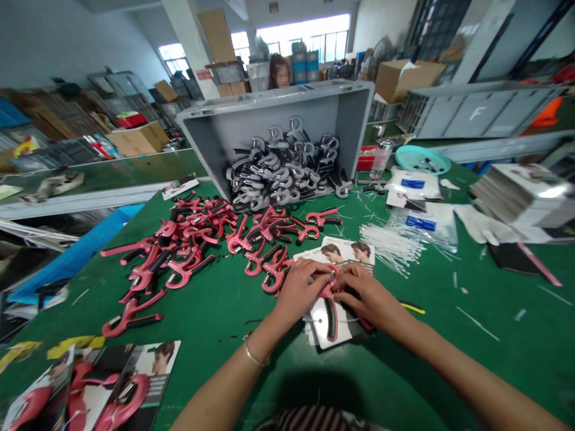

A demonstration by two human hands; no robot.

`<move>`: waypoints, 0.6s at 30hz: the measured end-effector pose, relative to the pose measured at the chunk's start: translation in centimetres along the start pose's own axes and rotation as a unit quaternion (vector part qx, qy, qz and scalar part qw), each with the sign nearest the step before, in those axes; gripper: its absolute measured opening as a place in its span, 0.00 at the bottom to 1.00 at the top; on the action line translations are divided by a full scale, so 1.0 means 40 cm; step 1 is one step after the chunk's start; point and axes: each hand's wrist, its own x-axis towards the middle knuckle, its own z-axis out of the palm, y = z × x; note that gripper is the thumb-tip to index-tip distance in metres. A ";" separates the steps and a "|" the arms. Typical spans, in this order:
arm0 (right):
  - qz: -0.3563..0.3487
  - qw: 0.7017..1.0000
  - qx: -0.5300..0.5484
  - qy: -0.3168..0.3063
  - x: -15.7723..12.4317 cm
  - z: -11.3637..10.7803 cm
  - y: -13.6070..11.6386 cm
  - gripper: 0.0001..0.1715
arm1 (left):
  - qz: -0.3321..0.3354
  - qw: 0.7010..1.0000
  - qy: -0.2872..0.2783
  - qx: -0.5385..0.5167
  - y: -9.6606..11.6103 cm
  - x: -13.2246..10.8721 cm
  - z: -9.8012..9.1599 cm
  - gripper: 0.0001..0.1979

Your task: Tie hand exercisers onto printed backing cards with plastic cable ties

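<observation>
From where I stand, the left hand [302, 288] has its fingers clamped on the upper part of a pink-red spring grip [331, 317], which lies under the fingertips on a printed card [344, 331]. The right hand [363, 292] curls in from the other side; its fingertips are buried, so I can't tell whether they're pinched together or on what. Between them the hands cover the grip's middle and much of the card.

The green surface [202, 353] spreads around them. Beyond the left fingers sprawls a heap of pink-red grips [197, 224]; farther ahead, a grey crate [287, 94] faces them with its open side, holding tangled grey grips [278, 173]. White ties [390, 246] fan out just past the right fingers, and well to their right a blurred card stack [503, 194] rises. Nearer, off to the left, carded grips [128, 395] are cut off. Past the crate, a person [275, 69] is mostly hidden, with bright windows [309, 35] behind.
</observation>
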 end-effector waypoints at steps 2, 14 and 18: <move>0.004 1.000 0.023 0.018 0.004 0.005 0.002 0.02 | 0.021 0.999 -0.005 0.035 0.005 -0.011 0.004 0.03; 0.037 0.994 0.084 0.056 0.007 0.008 0.012 0.10 | -0.005 1.000 0.009 0.016 -0.020 -0.028 0.030 0.04; 0.017 0.997 0.071 0.017 -0.004 0.013 0.018 0.11 | -0.019 0.999 0.018 -0.023 -0.020 -0.029 0.031 0.04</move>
